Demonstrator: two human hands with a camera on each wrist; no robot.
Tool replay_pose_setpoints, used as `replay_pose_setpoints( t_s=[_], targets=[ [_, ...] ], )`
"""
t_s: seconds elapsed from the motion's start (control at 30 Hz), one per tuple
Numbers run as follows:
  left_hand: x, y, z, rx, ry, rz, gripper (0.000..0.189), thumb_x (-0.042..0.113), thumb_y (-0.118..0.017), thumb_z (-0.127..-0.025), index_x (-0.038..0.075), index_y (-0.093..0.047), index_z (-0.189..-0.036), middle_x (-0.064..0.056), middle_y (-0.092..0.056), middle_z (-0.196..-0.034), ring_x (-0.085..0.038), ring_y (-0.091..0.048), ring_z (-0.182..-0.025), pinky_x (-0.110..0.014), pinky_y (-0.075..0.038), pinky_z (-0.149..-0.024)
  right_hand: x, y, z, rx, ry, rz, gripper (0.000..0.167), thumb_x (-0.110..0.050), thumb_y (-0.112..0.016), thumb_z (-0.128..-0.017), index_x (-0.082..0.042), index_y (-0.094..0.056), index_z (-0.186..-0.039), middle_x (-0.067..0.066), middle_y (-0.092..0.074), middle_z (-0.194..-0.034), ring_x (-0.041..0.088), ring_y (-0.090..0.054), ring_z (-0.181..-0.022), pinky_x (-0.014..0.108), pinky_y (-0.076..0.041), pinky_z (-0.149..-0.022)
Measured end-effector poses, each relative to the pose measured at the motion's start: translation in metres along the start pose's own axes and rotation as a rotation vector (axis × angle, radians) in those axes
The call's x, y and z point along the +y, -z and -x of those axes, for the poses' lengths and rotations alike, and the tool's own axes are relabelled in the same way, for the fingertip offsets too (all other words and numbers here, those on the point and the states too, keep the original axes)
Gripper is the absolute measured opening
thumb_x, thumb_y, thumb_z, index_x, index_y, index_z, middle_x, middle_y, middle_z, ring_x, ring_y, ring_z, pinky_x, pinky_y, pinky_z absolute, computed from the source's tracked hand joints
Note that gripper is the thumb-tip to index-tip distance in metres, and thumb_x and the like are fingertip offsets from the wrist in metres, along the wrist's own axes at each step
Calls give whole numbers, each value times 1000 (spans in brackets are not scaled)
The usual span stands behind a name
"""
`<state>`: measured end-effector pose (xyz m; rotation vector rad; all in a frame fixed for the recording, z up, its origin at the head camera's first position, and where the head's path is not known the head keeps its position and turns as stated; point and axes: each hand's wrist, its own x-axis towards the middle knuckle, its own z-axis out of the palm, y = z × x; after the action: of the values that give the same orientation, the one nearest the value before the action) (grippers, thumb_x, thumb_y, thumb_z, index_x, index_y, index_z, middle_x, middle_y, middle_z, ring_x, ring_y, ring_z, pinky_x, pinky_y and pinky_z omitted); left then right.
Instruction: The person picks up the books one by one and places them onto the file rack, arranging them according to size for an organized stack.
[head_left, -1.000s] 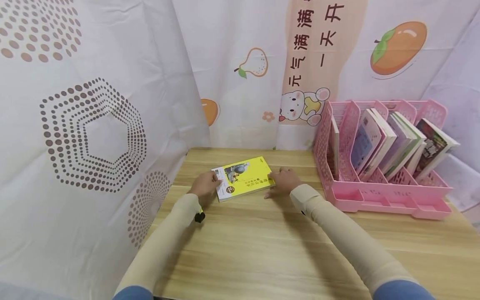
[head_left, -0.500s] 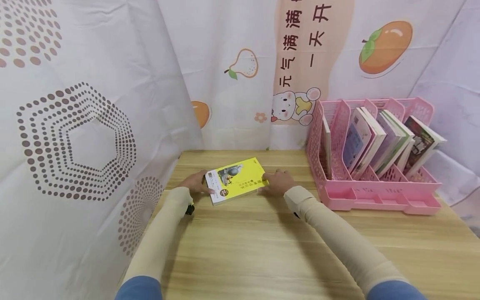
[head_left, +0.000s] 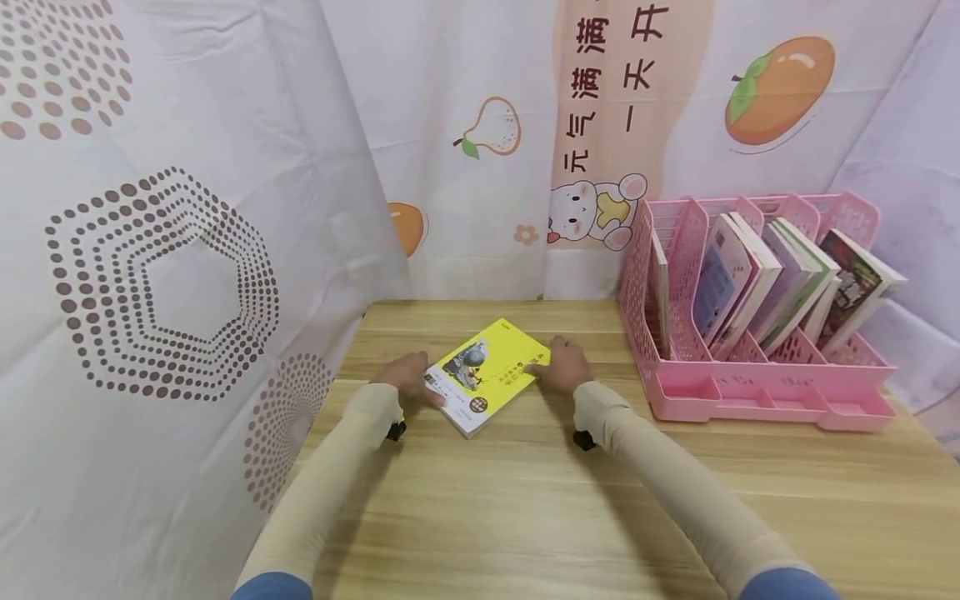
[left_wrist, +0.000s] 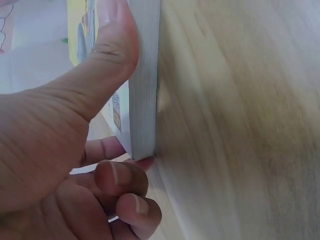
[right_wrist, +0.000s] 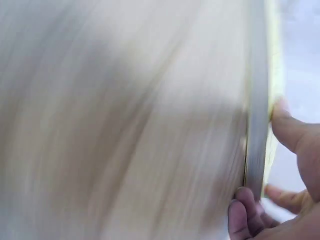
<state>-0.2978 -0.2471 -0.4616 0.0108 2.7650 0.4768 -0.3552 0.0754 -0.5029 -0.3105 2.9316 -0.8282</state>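
A book point(head_left: 491, 367) with a yellow and white cover lies face up, turned at an angle, low over the wooden table point(head_left: 480, 517) in the head view. My left hand point(head_left: 407, 377) grips its left corner. In the left wrist view the left thumb point(left_wrist: 112, 45) presses along the cover's edge, and fingers curl around the corner below the page block point(left_wrist: 144, 100). At the right corner my right hand point(head_left: 567, 367) pinches the book. The right wrist view shows its thumb point(right_wrist: 287, 125) on the cover side and fingertips point(right_wrist: 245, 205) at the opposite face.
Right of the book stands a pink desktop file rack point(head_left: 772, 379) with several books point(head_left: 738, 287) leaning in its slots. Printed curtains point(head_left: 480, 208) hang behind the table and along its left side.
Between my hands the book has turned clockwise, its lower white corner swinging toward me. Compared with half a second ago, the left hand sits slightly farther right in the head view.
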Motion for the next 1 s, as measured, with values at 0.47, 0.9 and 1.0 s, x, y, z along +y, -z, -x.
replay_pose_setpoints(
  t_s=[0.47, 0.9, 1.0],
  targets=[
    [7, -4, -4, 3, -22, -88, 86, 50, -92, -70, 1, -53, -130, -12, -64, -112, -30, -62, -107, -47, -51, -97, -25, 9, 9, -312, -358, -1071, 35, -25, -70, -99, -2, -59, -124, 1, -66, -79, 8, -54, -61, 19, -46, -56],
    [0, -21, -7, -34, -140, -25, 106, 62, -84, -75, 1, -41, -150, -18, -55, -144, -34, -54, -132, -47, -41, -111, -44, -21, 31, -555, -293, -1060, 30, -23, -64, -102, 2, -64, -119, -2, -57, -56, 1, -37, -42, 15, -29, -41],
    [-4, -14, -7, -48, -149, 20, 97, 63, -82, -78, 4, -46, -146, -15, -60, -137, -31, -58, -124, -46, -45, -105, -48, -15, 28, -500, -203, -1035, 33, -21, -64, -102, 2, -64, -125, -3, -55, -53, 2, -33, -40, 16, -25, -40]
  ],
)
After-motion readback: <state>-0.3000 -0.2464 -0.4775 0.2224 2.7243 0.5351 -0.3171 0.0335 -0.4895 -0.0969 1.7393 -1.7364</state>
